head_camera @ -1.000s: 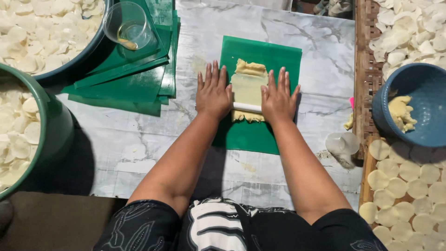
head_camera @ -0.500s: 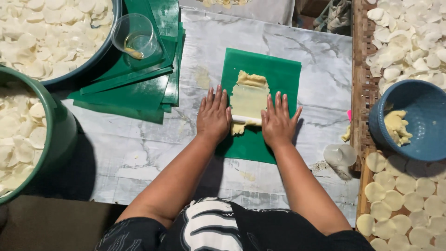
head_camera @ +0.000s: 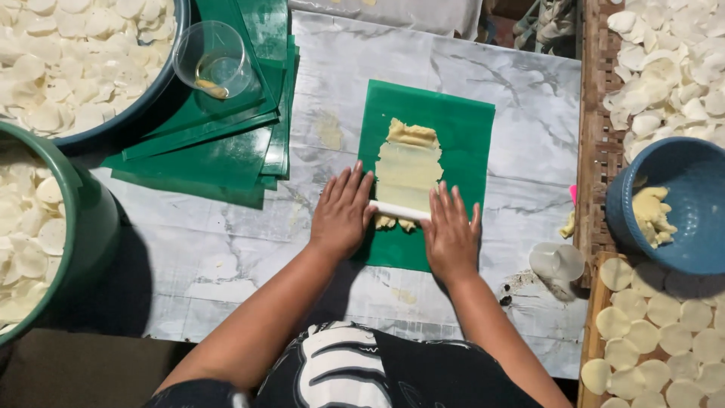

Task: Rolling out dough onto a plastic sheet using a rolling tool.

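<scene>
A green plastic sheet [head_camera: 453,125] lies on the marble table [head_camera: 226,249]. On it is a strip of pale yellow dough [head_camera: 408,166], flattened thin. A white roller [head_camera: 400,211] lies across the near end of the dough. My left hand [head_camera: 341,212] presses flat on the roller's left end, fingers spread. My right hand [head_camera: 451,232] presses flat on its right end. Most of the roller is hidden beneath both palms.
A stack of green sheets [head_camera: 226,143] lies to the left with a clear cup [head_camera: 212,59] on it. Two tubs of white discs [head_camera: 45,75] [head_camera: 30,242] stand at the left. A blue bowl [head_camera: 680,208] with dough and a woven tray of discs [head_camera: 657,332] are at the right.
Both hands have drawn the roller toward me along the dough, from the middle of the strip to its near end. The dough strip looks longer and flatter.
</scene>
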